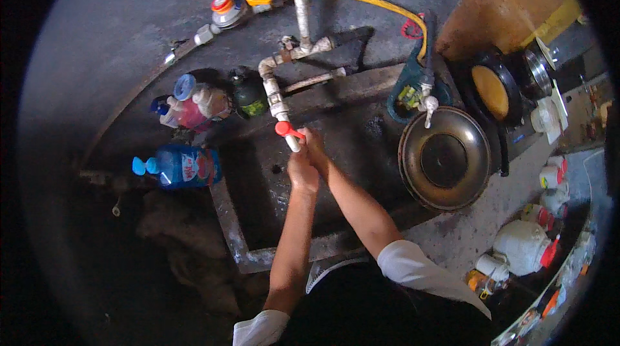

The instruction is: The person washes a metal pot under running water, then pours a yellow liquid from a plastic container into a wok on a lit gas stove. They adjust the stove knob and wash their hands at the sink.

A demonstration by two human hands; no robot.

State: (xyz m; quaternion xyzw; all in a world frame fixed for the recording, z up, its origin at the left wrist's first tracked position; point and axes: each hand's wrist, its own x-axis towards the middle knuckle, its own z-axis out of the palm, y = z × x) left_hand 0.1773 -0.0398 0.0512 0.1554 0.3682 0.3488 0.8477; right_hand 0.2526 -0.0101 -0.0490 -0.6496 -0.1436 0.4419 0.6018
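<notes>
Both of my hands are together over the dark sink basin point(358, 166), right below the spout of a white tap point(292, 144). My left hand point(303, 175) is bent at the wrist, and its fingers are mostly hidden behind my other hand. Pressed against it, my right hand point(315, 146) has its fingertips beside the red tap lever point(286, 129); whether they touch the lever I cannot tell. No object shows in either hand. Water from the spout cannot be made out.
A blue detergent bottle point(186, 166) lies at the left rim, with several bottles point(198, 106) behind it. A metal wok point(445, 159) rests at the right, near a green strainer point(398, 106) with vegetable scraps. Pans point(491, 91) and a white jug point(523, 246) stand farther right.
</notes>
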